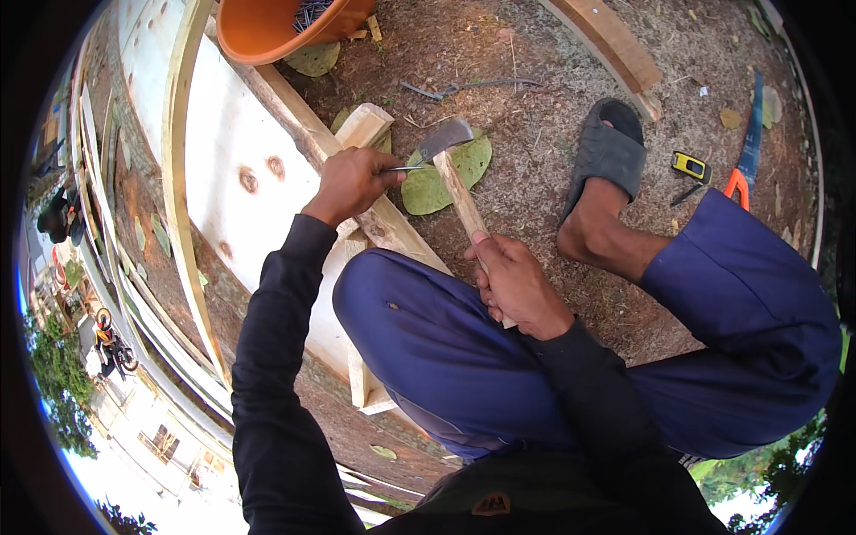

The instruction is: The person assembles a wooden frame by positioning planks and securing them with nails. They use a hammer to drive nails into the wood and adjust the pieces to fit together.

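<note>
You are outdoors in daylight, on bare brown earth (553,111) strewn with small debris and fallen leaves (731,119). Far to your left, curved by the lens, are a parked motorcycle (112,343), green trees (55,383) and a pale building (143,428) with a dark, window-like opening (162,443). More foliage (789,464) fills your lower right; white glare washes out the lower left.

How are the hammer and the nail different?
The hammer is big and thick; the nail is small and thin. The hammer has a wooden handle, while the nail shows only grey metal. The right hand grips the hammer; the left hand pinches the nail. Both have metal and are held in a hand.
</note>
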The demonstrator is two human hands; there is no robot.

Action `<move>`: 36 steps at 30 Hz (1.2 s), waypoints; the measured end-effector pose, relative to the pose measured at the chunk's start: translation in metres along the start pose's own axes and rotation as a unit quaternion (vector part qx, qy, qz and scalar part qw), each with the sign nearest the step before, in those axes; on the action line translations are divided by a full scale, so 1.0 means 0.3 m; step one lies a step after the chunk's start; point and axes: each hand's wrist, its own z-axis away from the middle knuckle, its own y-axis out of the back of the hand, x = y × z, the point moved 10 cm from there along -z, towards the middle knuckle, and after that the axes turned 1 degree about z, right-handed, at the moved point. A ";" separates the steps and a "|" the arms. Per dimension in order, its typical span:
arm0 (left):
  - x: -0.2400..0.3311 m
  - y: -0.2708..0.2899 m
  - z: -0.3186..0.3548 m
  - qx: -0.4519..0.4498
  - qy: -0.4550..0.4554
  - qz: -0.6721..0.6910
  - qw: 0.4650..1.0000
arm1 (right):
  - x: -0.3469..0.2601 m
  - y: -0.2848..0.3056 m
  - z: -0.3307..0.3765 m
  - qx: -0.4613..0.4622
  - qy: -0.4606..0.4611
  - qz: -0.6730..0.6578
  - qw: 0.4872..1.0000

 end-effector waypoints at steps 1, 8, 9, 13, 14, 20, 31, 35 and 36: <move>-0.005 -0.004 0.009 -0.001 0.004 -0.007 1.000 | 0.007 0.006 0.010 -0.008 -0.014 -0.019 1.000; 0.002 0.003 0.003 -0.006 -0.007 -0.011 1.000 | -0.148 0.173 -0.009 0.120 0.113 -0.134 0.977; 0.000 -0.002 0.000 -0.007 -0.007 -0.011 1.000 | -0.082 0.100 -0.001 0.086 0.070 -0.082 0.990; -0.010 -0.010 0.007 -0.024 0.011 0.008 1.000 | 0.029 0.020 -0.009 -0.034 -0.037 -0.048 0.998; -0.009 -0.007 0.002 -0.026 0.011 0.003 1.000 | -0.011 0.073 -0.018 0.006 0.007 -0.089 0.996; 0.006 0.009 0.004 -0.013 0.000 0.006 1.000 | -0.117 0.183 -0.040 0.147 0.130 -0.159 0.968; -0.275 0.122 0.412 0.473 0.203 0.212 0.831 | -0.091 0.137 -0.026 0.066 0.086 -0.147 0.983; -0.416 -0.024 0.514 0.465 0.312 0.120 0.820 | 0.007 0.000 -0.021 -0.005 -0.017 -0.058 0.998; -0.398 -0.029 0.502 0.456 0.319 0.125 0.821 | 0.003 0.002 -0.019 -0.011 -0.018 -0.050 0.999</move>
